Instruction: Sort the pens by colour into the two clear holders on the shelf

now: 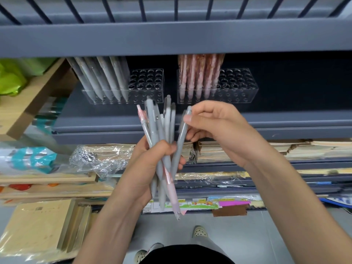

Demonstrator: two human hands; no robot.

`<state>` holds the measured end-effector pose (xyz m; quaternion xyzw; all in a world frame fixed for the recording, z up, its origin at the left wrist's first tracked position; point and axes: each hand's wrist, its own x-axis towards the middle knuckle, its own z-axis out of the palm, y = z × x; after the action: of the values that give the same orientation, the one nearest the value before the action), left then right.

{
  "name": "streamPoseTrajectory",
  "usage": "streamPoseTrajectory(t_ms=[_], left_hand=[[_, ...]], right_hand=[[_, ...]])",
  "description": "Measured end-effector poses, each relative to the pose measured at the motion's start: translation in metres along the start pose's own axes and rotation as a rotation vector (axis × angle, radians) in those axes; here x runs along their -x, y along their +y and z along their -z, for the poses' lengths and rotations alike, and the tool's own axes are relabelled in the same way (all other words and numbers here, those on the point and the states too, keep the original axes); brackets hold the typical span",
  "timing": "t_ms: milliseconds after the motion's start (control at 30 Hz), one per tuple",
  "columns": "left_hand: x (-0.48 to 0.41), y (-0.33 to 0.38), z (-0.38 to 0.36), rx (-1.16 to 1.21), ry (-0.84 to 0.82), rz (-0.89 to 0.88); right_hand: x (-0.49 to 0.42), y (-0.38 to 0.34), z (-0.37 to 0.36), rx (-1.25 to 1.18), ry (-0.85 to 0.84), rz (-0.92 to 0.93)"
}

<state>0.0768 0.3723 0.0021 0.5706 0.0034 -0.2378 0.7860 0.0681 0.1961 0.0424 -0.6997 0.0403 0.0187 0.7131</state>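
My left hand (146,164) grips a bundle of pens (160,134), mostly grey with a pink one (170,189) among them. My right hand (215,126) pinches the top of a single grey pen (181,138) whose lower part still lies against the bundle. On the dark shelf behind stand two clear holders. The left holder (148,86) carries several grey pens (106,77) in its left half. The right holder (238,86) carries several pink pens (198,77) in its left half. Both holders have free holes on their right sides.
A grey shelf board (171,39) overhangs the holders closely. Below are stacks of paper goods (266,149) and crinkled plastic wrap (91,159). Wooden boards (38,225) lie at the lower left, green bags (11,77) at the upper left. My shoes (200,231) stand on the floor.
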Motion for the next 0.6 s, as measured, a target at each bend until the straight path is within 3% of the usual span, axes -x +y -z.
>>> streamPoseTrajectory(t_ms=[233, 600], left_hand=[[-0.002, -0.003, -0.007, 0.137, -0.004, 0.007], [-0.004, -0.004, -0.014, 0.178, -0.014, -0.017]], right_hand=[[0.016, -0.002, 0.02, -0.239, 0.256, 0.266], [0.014, -0.009, 0.068, -0.344, 0.519, 0.3]])
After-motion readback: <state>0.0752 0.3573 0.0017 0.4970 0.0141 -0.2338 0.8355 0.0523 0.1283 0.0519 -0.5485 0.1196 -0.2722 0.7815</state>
